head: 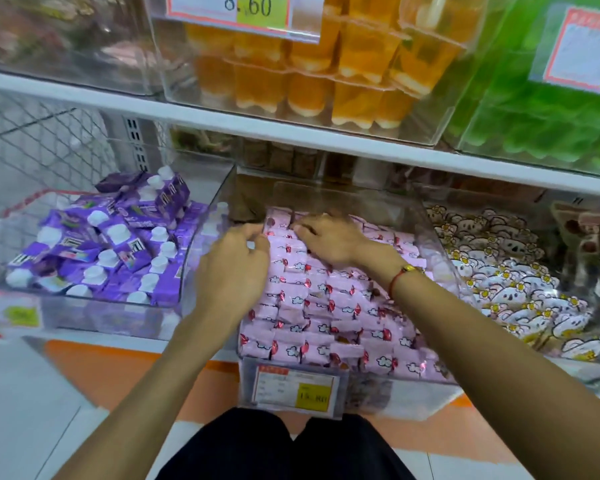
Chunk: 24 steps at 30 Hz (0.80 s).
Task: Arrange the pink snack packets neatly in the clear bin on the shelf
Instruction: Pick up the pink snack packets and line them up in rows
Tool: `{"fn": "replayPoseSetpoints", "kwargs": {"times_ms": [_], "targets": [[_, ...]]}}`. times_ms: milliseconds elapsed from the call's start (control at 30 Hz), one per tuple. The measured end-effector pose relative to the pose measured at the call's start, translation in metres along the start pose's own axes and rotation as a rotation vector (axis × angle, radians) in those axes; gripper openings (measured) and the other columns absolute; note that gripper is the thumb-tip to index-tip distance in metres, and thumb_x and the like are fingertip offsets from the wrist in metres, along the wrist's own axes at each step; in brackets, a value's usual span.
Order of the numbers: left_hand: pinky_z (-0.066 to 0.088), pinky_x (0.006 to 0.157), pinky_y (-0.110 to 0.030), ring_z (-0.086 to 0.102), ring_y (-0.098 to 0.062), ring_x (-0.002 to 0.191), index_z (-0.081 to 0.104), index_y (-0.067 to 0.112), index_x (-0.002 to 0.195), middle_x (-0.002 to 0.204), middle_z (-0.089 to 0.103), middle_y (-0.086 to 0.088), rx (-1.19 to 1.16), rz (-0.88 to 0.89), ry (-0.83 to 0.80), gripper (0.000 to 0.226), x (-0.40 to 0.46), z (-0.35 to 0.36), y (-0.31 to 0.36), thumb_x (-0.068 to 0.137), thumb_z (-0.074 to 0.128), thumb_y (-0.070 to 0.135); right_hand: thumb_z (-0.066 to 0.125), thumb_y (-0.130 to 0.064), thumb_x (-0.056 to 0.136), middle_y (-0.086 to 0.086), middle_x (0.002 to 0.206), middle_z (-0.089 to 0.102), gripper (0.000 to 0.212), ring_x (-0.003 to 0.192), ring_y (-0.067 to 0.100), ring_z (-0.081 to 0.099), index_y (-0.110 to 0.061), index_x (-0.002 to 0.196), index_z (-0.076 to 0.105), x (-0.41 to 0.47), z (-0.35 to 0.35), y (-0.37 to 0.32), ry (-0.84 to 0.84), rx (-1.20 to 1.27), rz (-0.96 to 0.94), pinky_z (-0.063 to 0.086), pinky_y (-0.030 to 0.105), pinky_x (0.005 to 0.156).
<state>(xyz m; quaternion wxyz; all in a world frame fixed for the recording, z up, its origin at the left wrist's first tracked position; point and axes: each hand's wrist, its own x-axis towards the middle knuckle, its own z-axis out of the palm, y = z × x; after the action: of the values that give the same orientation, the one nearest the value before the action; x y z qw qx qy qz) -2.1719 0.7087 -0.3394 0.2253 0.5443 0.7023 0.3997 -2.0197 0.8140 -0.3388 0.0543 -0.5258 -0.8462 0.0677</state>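
Several pink snack packets (329,317) with white clouds and red marks lie in rows in the clear bin (388,393) on the lower shelf. Both hands reach into the far left part of the bin. My left hand (234,263) has curled fingers that pinch a pink packet (274,225) at the back of the left row. My right hand (329,239) lies over the packets beside it, fingertips on the same back packets; whether it grips one is unclear. A red cord bracelet circles the right wrist.
A bin of purple packets with white caps (111,244) stands to the left, a bin of white cartoon packets (510,282) to the right. Above, the upper shelf (291,133) carries orange jelly cups (326,74) and green packs (548,109). A price tag (293,388) fronts the pink bin.
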Motion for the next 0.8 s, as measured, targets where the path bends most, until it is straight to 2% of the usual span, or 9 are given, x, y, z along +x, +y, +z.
{"fn": "replayPoseSetpoints", "kwargs": {"times_ms": [67,167,300,433,500,567,667,800], "targets": [[0.045,0.088,-0.039,0.057,-0.035,0.106,0.059,0.029,0.123,0.116,0.065,-0.011,0.051,0.031,0.015,0.032,-0.001,0.000,0.001,0.096,0.041,0.029,0.039,-0.033,0.098,0.012,0.109,0.061,0.028,0.099,0.031,0.058,-0.017,0.106,0.060,0.010,0.000,-0.009,0.170,0.034,0.012,0.042,0.033,0.077],[0.047,0.087,-0.041,0.058,-0.036,0.103,0.057,0.030,0.122,0.112,0.066,-0.011,0.085,0.047,0.009,0.032,-0.002,-0.002,0.001,0.096,0.039,0.030,0.049,-0.027,0.094,0.014,0.109,0.061,0.023,0.097,0.032,0.057,-0.010,0.108,0.056,0.024,0.005,-0.021,0.367,0.119,0.090,0.040,0.030,0.070],[0.046,0.091,-0.038,0.057,-0.031,0.108,0.057,0.031,0.123,0.118,0.065,-0.007,0.021,0.014,0.000,0.033,0.000,-0.003,-0.002,0.094,0.042,0.030,0.052,-0.032,0.094,0.011,0.121,0.062,0.031,0.109,0.030,0.056,-0.014,0.118,0.062,0.035,0.006,-0.026,0.228,0.020,0.094,0.044,0.032,0.082],[0.045,0.091,-0.038,0.057,-0.031,0.107,0.057,0.030,0.125,0.120,0.064,-0.006,-0.009,0.027,-0.003,0.033,-0.001,-0.003,-0.003,0.095,0.043,0.029,0.058,-0.033,0.091,0.009,0.117,0.065,0.027,0.104,0.030,0.060,-0.018,0.111,0.068,0.048,-0.009,-0.029,0.054,0.004,0.158,0.050,0.034,0.085],[0.044,0.085,-0.036,0.058,-0.031,0.104,0.058,0.031,0.123,0.118,0.064,-0.006,0.006,0.048,0.000,0.032,-0.003,-0.004,-0.002,0.095,0.042,0.030,0.062,-0.036,0.088,0.006,0.115,0.067,0.026,0.103,0.028,0.061,-0.021,0.108,0.070,0.051,-0.012,-0.030,0.075,-0.002,0.209,0.051,0.036,0.088],[0.043,0.079,-0.035,0.058,-0.030,0.100,0.058,0.033,0.122,0.113,0.065,-0.005,0.019,0.066,-0.003,0.031,-0.004,-0.005,-0.002,0.096,0.041,0.031,0.064,-0.040,0.086,0.004,0.106,0.070,0.023,0.099,0.026,0.063,-0.025,0.102,0.072,0.048,-0.011,-0.030,0.131,0.083,0.243,0.050,0.030,0.081],[0.041,0.076,-0.035,0.058,-0.030,0.098,0.058,0.033,0.121,0.110,0.065,-0.005,0.035,0.069,-0.005,0.032,-0.004,-0.005,-0.001,0.095,0.040,0.030,0.060,-0.041,0.089,0.003,0.098,0.071,0.025,0.093,0.025,0.063,-0.022,0.098,0.074,0.042,-0.004,-0.028,0.207,0.119,0.217,0.040,0.024,0.071],[0.039,0.074,-0.032,0.058,-0.028,0.097,0.058,0.032,0.121,0.110,0.066,-0.004,0.046,0.069,0.004,0.031,-0.004,-0.005,-0.001,0.095,0.041,0.030,0.056,-0.023,0.093,0.009,0.096,0.068,0.015,0.083,0.027,0.063,-0.013,0.102,0.064,0.039,-0.001,-0.028,0.302,0.289,0.168,0.042,0.029,0.064]]}}
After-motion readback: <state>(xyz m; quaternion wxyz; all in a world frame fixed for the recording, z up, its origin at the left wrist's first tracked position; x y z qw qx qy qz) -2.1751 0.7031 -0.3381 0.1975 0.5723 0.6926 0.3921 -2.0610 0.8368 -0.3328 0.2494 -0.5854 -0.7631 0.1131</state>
